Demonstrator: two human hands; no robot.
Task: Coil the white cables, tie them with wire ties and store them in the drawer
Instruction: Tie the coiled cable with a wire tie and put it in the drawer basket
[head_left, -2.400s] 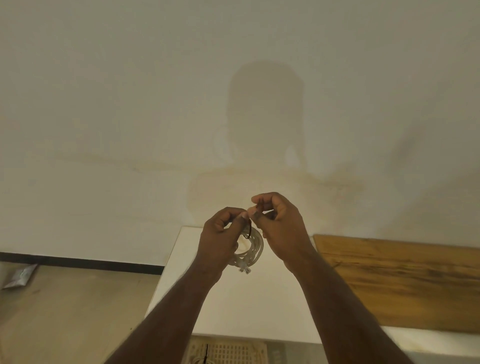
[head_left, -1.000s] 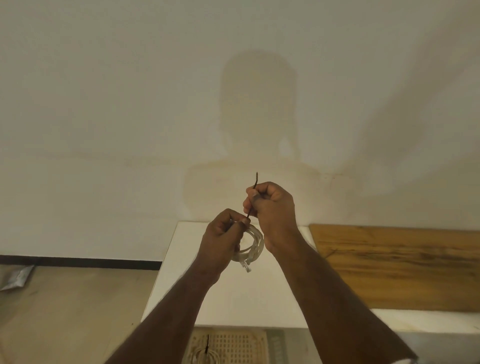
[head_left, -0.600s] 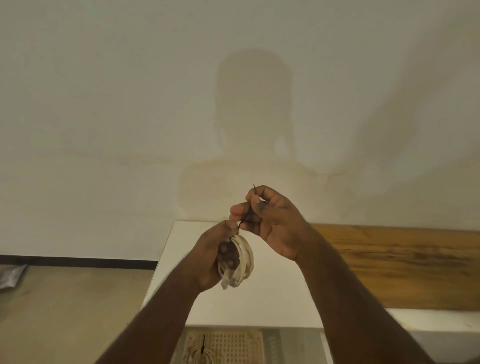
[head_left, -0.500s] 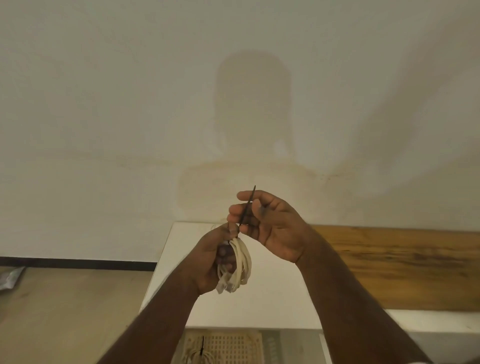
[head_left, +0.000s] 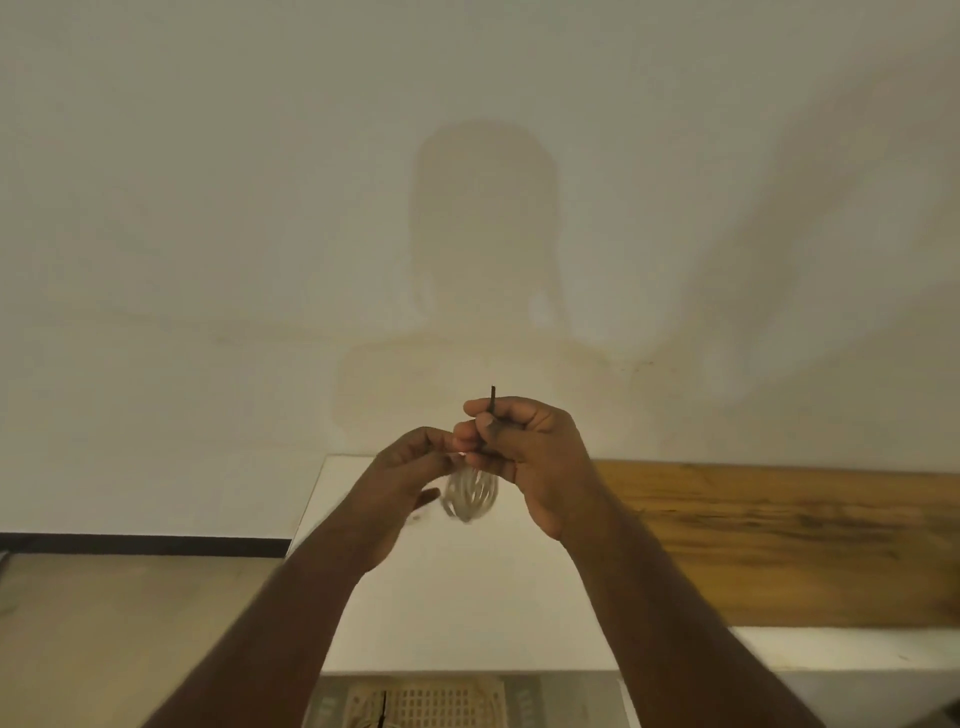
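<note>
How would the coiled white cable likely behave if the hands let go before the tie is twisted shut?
The coiled white cable hangs in loose loops, so it would probably spring open. It looks thin and light. The wire tie stands straight above the right hand, suggesting stiffness.

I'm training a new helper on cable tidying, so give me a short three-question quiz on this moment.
1. True or false: the coiled white cable lies flat on the white cabinet top.
2. Which hand holds the dark wire tie whose end sticks up: A) left hand, B) right hand, C) neither?
3. Fill in: to the right of the white top lies a ____ board.

Key:
1. False; the coil hangs in the air between the hands.
2. B; its fingers are curled round the tie.
3. wooden
</note>
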